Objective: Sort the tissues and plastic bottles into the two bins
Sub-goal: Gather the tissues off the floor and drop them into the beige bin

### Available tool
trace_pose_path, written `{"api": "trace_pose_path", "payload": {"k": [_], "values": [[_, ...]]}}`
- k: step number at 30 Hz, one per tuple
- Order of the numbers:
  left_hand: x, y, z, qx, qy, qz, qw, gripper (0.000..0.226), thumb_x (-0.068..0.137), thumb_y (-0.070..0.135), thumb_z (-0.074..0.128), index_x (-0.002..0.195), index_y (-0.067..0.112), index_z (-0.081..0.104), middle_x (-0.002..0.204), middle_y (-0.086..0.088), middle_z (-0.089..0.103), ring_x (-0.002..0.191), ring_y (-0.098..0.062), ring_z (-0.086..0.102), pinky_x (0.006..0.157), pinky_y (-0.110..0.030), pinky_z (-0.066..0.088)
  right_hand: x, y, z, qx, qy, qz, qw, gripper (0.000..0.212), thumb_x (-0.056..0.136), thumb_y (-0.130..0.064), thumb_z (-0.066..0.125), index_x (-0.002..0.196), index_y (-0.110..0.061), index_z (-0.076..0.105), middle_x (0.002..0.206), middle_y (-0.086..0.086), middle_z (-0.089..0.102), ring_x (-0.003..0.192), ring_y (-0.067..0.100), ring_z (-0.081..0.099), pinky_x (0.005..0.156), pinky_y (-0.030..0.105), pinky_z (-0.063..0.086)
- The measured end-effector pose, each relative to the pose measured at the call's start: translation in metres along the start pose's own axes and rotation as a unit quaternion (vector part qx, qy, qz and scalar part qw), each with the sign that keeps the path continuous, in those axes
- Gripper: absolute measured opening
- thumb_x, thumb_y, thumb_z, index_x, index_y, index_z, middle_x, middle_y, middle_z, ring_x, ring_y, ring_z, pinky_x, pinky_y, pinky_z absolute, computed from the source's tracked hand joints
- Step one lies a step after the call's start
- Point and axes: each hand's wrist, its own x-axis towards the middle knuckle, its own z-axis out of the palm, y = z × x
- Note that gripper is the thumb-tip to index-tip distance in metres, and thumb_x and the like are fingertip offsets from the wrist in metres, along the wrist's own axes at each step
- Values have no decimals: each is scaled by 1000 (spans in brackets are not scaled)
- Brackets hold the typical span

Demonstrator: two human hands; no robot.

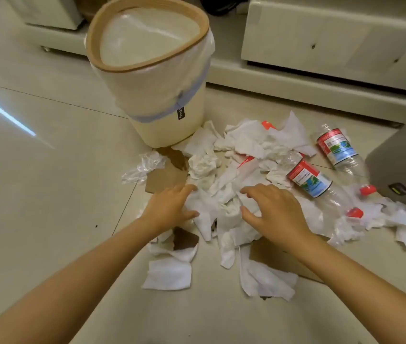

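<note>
Beside tissues (pixel 224 212), bottle (pixel 308 180) lies (neck up-left).

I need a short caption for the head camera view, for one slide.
Both hands, left and right, gather white tissues on the floor beside two plastic bottles and a lined bin.

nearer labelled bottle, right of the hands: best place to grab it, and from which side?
Take the nearer bottle around its labelled middle, coming from above. It lies on its side atop tissues, its barrel exposed; the right hand is closest. The crumpled clear end looks poorer for a grip.
</note>
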Motion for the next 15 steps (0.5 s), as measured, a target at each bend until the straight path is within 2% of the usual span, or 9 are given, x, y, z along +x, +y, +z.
{"api": "trace_pose_path", "payload": {"k": [3, 6, 8, 10, 13, 15], "values": [[11, 12, 13, -37, -46, 19, 998, 86, 70, 65, 68, 140, 35, 29, 143, 5, 36, 122, -21, 44, 90, -37, 47, 4, 5, 12, -11, -53, -10, 999, 47, 79, -47, 58, 122, -27, 56, 110, -3, 62, 95, 23, 59, 76, 36, 43], [20, 24, 32, -27, -85, 20, 996, 92, 64, 66, 71, 140, 37, 28, 143, 3, 31, 121, -22, 43, 89, -39, 49, 4, 8, 26, -5, -107, -1, 994, 50, 80, -49, 57, 127, -33, 51, 119, -5, 55, 100, 20, 56, 78, 34, 44], [23, 29, 39, 12, -67, 25, 997, 82, 70, 59, 70, 138, 34, 33, 139, 0, 34, 115, -24, 46, 84, -39, 50, 0, 10, 35, 15, -122, 2, 992, 53, 79, -51, 58, 129, -36, 48, 126, -6, 48, 103, 19, 56, 75, 32, 45], [23, 31, 43, 40, -24, 29, 998, 61, 80, 44, 65, 133, 29, 40, 133, -2, 41, 105, -25, 52, 75, -39, 52, -7, 8, 44, 32, -160, 3, 987, 61, 77, -56, 59, 133, -40, 42, 137, -6, 38, 110, 19, 52, 80, 34, 46], [20, 21, 43, 26, 35, 40, 998, 36, 83, 26, 64, 118, 22, 55, 119, -4, 52, 82, -27, 60, 55, -34, 49, -14, 1, 56, 21, -204, -32, 978, 73, 74, -60, 59, 139, -47, 28, 150, -3, 20, 119, 23, 45, 87, 40, 45], [16, 12, 40, 2, 57, 40, 998, 26, 83, 23, 66, 109, 21, 61, 108, -3, 57, 72, -27, 61, 49, -31, 45, -13, 1, 63, -6, -223, -54, 973, 78, 75, -59, 61, 141, -48, 19, 155, 0, 11, 124, 26, 40, 91, 44, 43]]}}
